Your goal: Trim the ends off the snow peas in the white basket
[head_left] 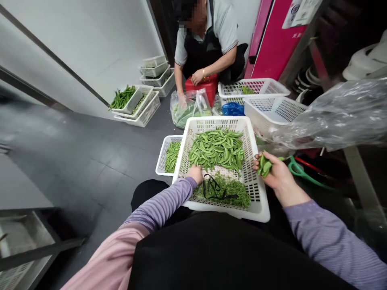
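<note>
A white slotted plastic basket [262, 197] sits before me, over my lap. A heap of green pea pods [216, 148] fills its far half. Stringy green trimmings [234, 191] lie at the near end, with a thin black strap [225, 197] on top. Inside the basket's left side, my left hand [196, 174] is closed at the near edge of the pods; its fingertips are hidden. Just outside the right rim, my right hand [278, 175] is wrapped round several pea pods [265, 166].
A smaller white basket of pods [173, 158] is on the floor at left. Opposite me, a co-worker's hand [182, 100] reaches into a clear plastic bag of greens [189, 117]. Stacked vegetable baskets [148, 114] line the wall; green-handled scissors [298, 167] are at right.
</note>
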A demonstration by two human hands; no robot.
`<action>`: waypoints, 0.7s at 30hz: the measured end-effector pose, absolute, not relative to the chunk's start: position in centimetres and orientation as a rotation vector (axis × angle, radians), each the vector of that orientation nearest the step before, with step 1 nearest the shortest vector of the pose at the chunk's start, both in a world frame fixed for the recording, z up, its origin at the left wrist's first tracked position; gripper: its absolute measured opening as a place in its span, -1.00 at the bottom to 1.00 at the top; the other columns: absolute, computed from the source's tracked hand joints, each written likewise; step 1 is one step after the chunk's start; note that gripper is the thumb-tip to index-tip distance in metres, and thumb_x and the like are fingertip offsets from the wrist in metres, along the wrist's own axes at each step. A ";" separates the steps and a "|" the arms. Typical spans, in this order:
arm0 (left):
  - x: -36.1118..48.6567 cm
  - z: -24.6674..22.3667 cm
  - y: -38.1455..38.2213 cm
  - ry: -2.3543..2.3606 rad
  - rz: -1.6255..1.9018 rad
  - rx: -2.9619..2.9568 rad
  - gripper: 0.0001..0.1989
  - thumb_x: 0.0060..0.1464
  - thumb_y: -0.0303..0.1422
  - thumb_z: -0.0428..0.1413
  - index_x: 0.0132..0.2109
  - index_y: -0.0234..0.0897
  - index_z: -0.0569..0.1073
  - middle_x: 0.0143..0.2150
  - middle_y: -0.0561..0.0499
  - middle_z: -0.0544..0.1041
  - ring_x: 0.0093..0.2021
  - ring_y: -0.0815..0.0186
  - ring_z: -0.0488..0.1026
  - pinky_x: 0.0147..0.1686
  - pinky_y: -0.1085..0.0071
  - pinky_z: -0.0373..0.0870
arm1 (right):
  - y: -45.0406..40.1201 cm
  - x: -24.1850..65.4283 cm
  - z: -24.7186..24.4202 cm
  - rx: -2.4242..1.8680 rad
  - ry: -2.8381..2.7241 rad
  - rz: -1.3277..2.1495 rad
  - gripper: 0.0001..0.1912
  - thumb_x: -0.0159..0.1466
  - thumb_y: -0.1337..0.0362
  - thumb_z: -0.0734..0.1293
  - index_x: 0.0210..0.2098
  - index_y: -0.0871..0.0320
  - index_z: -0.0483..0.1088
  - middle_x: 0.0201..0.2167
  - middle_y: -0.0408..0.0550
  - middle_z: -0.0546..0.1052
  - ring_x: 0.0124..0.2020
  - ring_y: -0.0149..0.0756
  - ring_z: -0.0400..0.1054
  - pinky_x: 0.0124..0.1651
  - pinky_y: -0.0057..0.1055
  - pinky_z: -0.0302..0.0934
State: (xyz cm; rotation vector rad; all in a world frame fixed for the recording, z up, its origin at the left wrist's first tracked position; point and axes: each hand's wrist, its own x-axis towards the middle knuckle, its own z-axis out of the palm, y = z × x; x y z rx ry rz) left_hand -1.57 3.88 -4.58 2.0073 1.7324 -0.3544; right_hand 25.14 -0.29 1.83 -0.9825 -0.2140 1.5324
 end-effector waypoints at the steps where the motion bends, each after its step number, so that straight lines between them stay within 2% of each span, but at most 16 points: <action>1: -1.7 -5.0 5.1 1.789 -0.320 2.013 -0.71 0.06 -0.41 -0.07 -0.06 -0.38 0.32 -0.07 -0.22 0.33 -0.08 0.24 0.34 -0.08 0.38 0.23 | -0.2 25.0 2.0 -1.003 -0.200 1.576 -0.87 -0.02 0.29 0.34 -0.49 0.18 0.30 -0.54 -0.18 0.39 -0.57 -0.47 0.27 -0.59 -0.54 0.19; 3: -1.3 -5.7 7.0 1.824 -0.284 2.034 -0.71 0.10 -0.39 -0.12 -0.04 -0.37 0.29 -0.08 -0.22 0.34 -0.08 0.25 0.34 -0.08 0.37 0.23 | -0.4 24.0 2.0 -1.047 -0.201 1.672 -0.86 -0.02 0.31 0.34 -0.47 0.17 0.30 -0.51 -0.16 0.42 -0.53 -0.43 0.31 -0.54 -0.50 0.23; 6: -0.5 -6.3 8.2 1.825 -0.288 2.053 -0.71 0.08 -0.34 -0.06 -0.05 -0.34 0.29 -0.07 -0.22 0.34 -0.14 0.25 0.38 -0.14 0.35 0.28 | -1.1 22.1 1.6 -1.080 -0.280 1.781 -0.78 -0.07 0.34 0.39 -0.42 0.15 0.29 -0.52 -0.18 0.42 -0.54 -0.43 0.31 -0.51 -0.50 0.24; 10: -0.4 -5.5 6.9 1.798 -0.296 2.106 -0.73 0.03 -0.27 0.00 -0.13 -0.29 0.35 -0.14 -0.15 0.40 -0.17 0.24 0.39 -0.18 0.35 0.29 | -1.9 20.5 0.3 -1.186 -0.477 1.795 -0.72 -0.10 0.30 0.42 -0.48 0.15 0.22 -0.67 -0.28 0.30 -0.65 -0.50 0.20 -0.61 -0.55 0.11; 13: 0.0 -3.9 5.3 1.656 -0.167 2.218 -0.72 0.02 -0.19 -0.01 -0.21 -0.28 0.40 -0.20 -0.11 0.43 -0.19 0.23 0.39 -0.20 0.37 0.29 | -2.1 19.5 -1.0 -1.377 -0.723 1.752 -0.73 -0.09 0.21 0.39 -0.49 0.15 0.22 -0.74 -0.30 0.23 -0.71 -0.50 0.11 -0.67 -0.53 0.00; 17: 2.1 -1.6 3.7 1.435 0.092 2.155 -0.68 0.09 -0.18 -0.11 -0.30 -0.31 0.42 -0.37 -0.06 0.46 -0.30 0.31 0.40 -0.28 0.43 0.30 | -2.2 18.3 -1.9 -1.704 -1.221 1.359 -0.71 -0.06 0.14 0.35 -0.38 0.16 0.35 -0.74 -0.25 0.29 -0.69 -0.40 0.16 -0.58 -0.43 0.06; 21: 3.5 0.2 2.4 1.300 0.205 2.034 -0.77 0.05 -0.27 -0.04 -0.35 -0.33 0.41 -0.51 0.03 0.42 -0.45 0.38 0.37 -0.41 0.49 0.28 | -2.3 18.4 -1.7 -1.702 -1.521 0.959 -0.70 -0.04 0.14 0.33 -0.33 0.15 0.38 -0.45 -0.09 0.47 -0.40 -0.24 0.31 -0.30 -0.34 0.14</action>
